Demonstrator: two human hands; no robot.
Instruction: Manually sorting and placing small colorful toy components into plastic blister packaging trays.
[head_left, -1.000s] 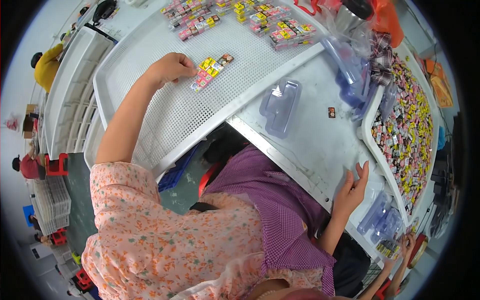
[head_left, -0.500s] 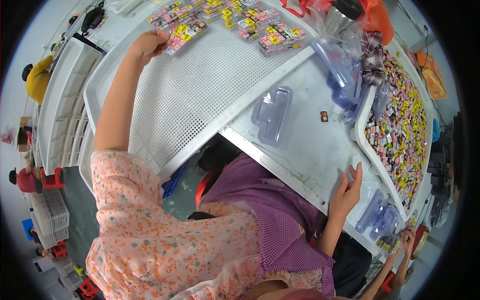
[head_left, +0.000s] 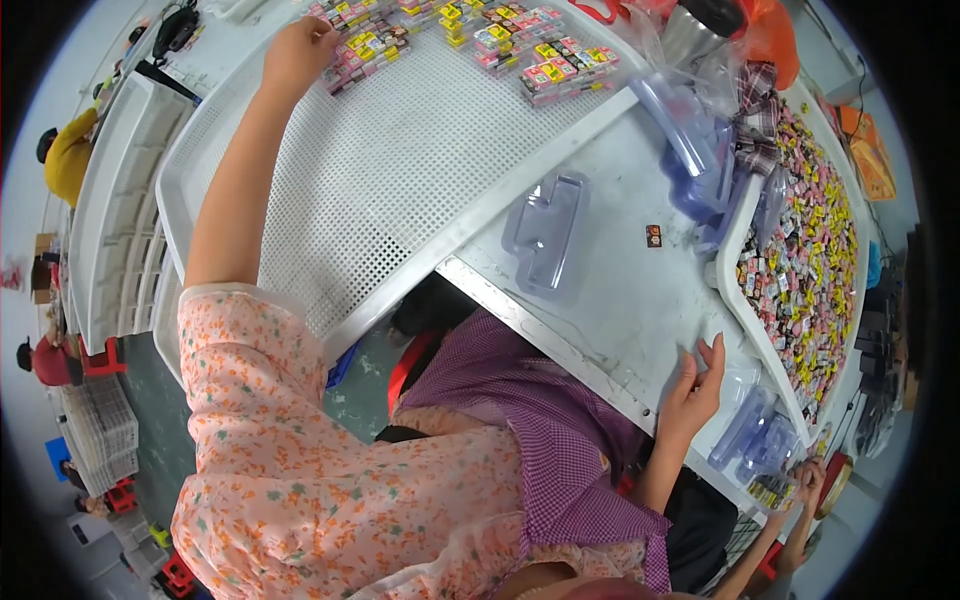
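In the head view, I have the left hand [head_left: 298, 55] at the far side of the perforated white tray [head_left: 360, 200], fingers curled beside a stack of small pink, yellow and brown printed blocks [head_left: 372, 55]; I cannot tell whether its grip pinches them. My right hand [head_left: 688, 398] is over the table [head_left: 610, 320] near its edge, grip loosely spread. Between the hands I see a clear plastic blister tray [head_left: 548, 240] and one brown piece [head_left: 653, 236].
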